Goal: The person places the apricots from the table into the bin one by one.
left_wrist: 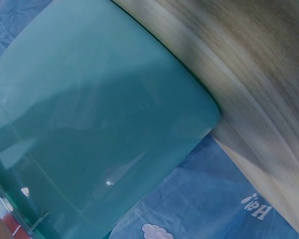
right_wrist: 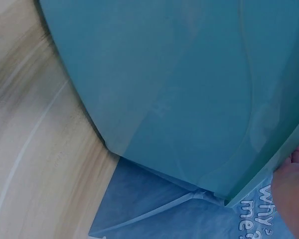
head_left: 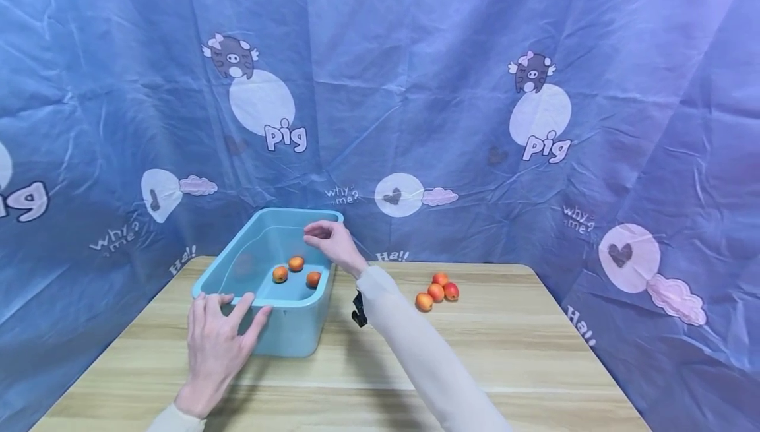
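Note:
A turquoise plastic bin (head_left: 287, 326) stands on the left part of the table, with three small orange-red fruits (head_left: 280, 274) visible on its floor. My left hand (head_left: 216, 339) is at its near side, fingers spread, fingertips resting on the near rim. Above the right rim hangs my right hand (head_left: 335, 244), its fingers loosely bent toward the thumb over the inside, and no fruit shows between them. To the right of the bin lies a small group of several more orange-red fruits (head_left: 436, 293). Both wrist views mostly show the bin's outer wall (left_wrist: 104, 114).
The wooden table (head_left: 505, 353) carries the bin and the fruit. A blue printed cloth (head_left: 415, 122) hangs behind and along both sides, close to the bin's far end. A small black buckle-like piece (head_left: 359, 310) shows beneath the right sleeve (head_left: 421, 346).

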{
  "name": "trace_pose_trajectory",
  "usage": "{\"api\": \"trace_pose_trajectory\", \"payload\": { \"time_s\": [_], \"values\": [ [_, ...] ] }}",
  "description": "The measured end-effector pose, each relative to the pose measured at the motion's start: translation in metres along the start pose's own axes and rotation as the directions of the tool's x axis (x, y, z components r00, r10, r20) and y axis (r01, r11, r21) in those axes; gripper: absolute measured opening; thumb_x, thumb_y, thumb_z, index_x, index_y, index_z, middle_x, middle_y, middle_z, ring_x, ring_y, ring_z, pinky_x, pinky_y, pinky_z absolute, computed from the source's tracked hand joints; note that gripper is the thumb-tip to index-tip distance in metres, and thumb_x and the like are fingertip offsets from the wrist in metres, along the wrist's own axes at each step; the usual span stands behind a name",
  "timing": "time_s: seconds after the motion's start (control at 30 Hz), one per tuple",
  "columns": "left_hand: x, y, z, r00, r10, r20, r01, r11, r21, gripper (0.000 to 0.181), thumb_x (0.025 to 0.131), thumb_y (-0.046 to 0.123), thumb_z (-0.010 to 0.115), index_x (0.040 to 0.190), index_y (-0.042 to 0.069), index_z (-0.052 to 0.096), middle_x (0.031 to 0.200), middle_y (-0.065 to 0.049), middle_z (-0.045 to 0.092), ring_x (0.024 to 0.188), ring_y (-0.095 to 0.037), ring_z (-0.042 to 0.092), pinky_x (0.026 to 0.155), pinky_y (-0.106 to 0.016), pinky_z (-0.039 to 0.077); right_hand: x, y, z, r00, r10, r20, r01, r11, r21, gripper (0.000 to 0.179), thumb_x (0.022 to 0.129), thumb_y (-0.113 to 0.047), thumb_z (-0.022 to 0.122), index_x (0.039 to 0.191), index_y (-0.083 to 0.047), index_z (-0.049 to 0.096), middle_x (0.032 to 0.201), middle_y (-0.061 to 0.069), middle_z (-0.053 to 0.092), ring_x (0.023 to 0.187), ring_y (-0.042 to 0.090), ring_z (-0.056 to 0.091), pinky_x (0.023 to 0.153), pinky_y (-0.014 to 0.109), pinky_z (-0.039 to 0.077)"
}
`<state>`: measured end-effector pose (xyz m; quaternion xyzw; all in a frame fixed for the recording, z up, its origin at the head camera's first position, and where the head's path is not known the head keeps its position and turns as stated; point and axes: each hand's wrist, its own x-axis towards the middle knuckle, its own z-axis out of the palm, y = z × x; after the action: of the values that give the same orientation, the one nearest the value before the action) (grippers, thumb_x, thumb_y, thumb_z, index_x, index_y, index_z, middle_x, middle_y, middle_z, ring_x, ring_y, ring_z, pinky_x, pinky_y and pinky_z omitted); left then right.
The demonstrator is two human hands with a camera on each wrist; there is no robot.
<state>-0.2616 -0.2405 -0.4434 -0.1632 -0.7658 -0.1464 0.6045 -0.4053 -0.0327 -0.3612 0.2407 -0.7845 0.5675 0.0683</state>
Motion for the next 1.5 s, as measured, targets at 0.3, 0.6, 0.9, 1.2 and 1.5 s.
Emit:
{"api": "trace_pose_trajectory", "payload": {
  "time_s": [0.3,0.6,0.9,1.2,1.5],
  "values": [
    [-0.003,0.001,0.001,1.000,-0.003,-0.008,0.002,1.000,-0.009,0.054,0.091,0.059,0.055,0.097,0.007,0.071,0.087,-0.028,0.054,0.081,-0.046,0.045,0.080,-0.058,0.035,-0.013,0.012,-0.015,0.998,-0.052,-0.044,0.055,0.996,0.073,0.020,0.090,-0.012,0.070,0.108,-0.004,0.071,0.100,0.012,0.073,0.081,0.012,0.066,0.075,0.022,0.055],
    [0.001,-0.001,0.003,0.999,0.007,-0.036,-0.007,1.000,-0.007,0.054,0.090,0.058,0.056,0.097,0.006,0.071,0.087,-0.029,0.054,0.080,-0.046,0.045,0.082,-0.059,0.036,-0.027,0.025,-0.039,0.996,-0.035,-0.078,0.045,0.990,0.136,0.021,0.090,-0.009,0.069,0.108,0.001,0.070,0.100,0.015,0.072,0.078,0.009,0.066,0.080,0.046,0.058],
    [-0.001,-0.001,0.000,1.000,-0.002,-0.009,0.002,1.000,-0.008,0.056,0.091,0.060,0.054,0.098,0.006,0.070,0.087,-0.029,0.054,0.081,-0.047,0.044,0.085,-0.060,0.035,-0.048,0.038,-0.057,0.999,-0.031,-0.041,0.037,0.988,0.153,0.024,0.091,-0.003,0.066,0.110,0.011,0.066,0.103,0.028,0.069,0.076,0.012,0.064,0.074,0.033,0.057],
    [-0.003,0.002,0.001,1.000,-0.015,0.006,0.015,1.000,-0.003,0.058,0.091,0.062,0.053,0.098,0.007,0.070,0.088,-0.029,0.053,0.082,-0.047,0.044,0.086,-0.061,0.035,-0.073,0.054,-0.081,0.999,0.006,-0.043,0.000,0.992,0.124,0.021,0.091,-0.003,0.066,0.107,0.010,0.066,0.100,0.029,0.069,0.080,0.024,0.067,0.072,0.027,0.056],
    [-0.002,0.000,0.003,1.000,-0.002,0.004,0.002,1.000,-0.005,0.057,0.091,0.061,0.053,0.098,0.007,0.070,0.087,-0.029,0.053,0.080,-0.047,0.043,0.085,-0.061,0.035,-0.077,0.083,-0.098,0.995,0.036,-0.091,-0.026,0.994,0.109,0.025,0.088,-0.005,0.070,0.109,0.008,0.067,0.097,0.020,0.073,0.082,0.025,0.069,0.081,0.052,0.056]
  ]
}}
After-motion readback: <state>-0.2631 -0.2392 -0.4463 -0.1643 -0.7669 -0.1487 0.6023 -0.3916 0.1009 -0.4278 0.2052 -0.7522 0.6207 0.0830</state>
